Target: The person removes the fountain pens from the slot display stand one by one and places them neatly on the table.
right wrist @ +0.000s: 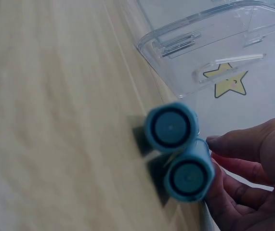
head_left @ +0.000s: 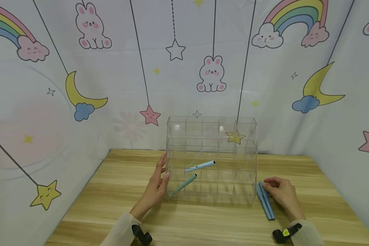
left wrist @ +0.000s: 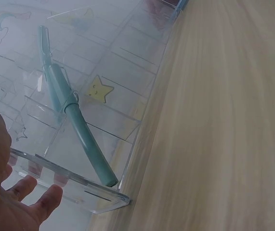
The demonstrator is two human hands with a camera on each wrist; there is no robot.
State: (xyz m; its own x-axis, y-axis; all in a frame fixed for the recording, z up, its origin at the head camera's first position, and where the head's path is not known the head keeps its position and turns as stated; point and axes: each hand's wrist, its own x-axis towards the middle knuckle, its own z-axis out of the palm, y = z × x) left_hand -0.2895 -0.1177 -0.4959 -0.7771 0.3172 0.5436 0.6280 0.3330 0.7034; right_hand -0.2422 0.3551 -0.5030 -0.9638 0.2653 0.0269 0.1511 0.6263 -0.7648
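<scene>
A clear acrylic rack [head_left: 209, 138] with rows of small compartments stands upright on the table. My left hand [head_left: 155, 181] rests against its left side wall, fingers extended along the panel. Slanted across the lower left compartments is a green pen [head_left: 183, 185], its cap and clip showing in the left wrist view. Above it lies a light blue pen [head_left: 200, 166], also tilted. Beside the rack's right side, two blue pens [head_left: 265, 201] lie close together. The thumb and fingers of my right hand [head_left: 283, 195] pinch the right-hand one near its far end.
The wood-grain table [head_left: 120, 191] extends around the rack. Behind and at both sides hangs a white cloth [head_left: 126, 85] printed with rabbits, stars, moons and rainbows. A black wrist camera [head_left: 141, 235] sits on the left sleeve, another [head_left: 284, 234] on the right.
</scene>
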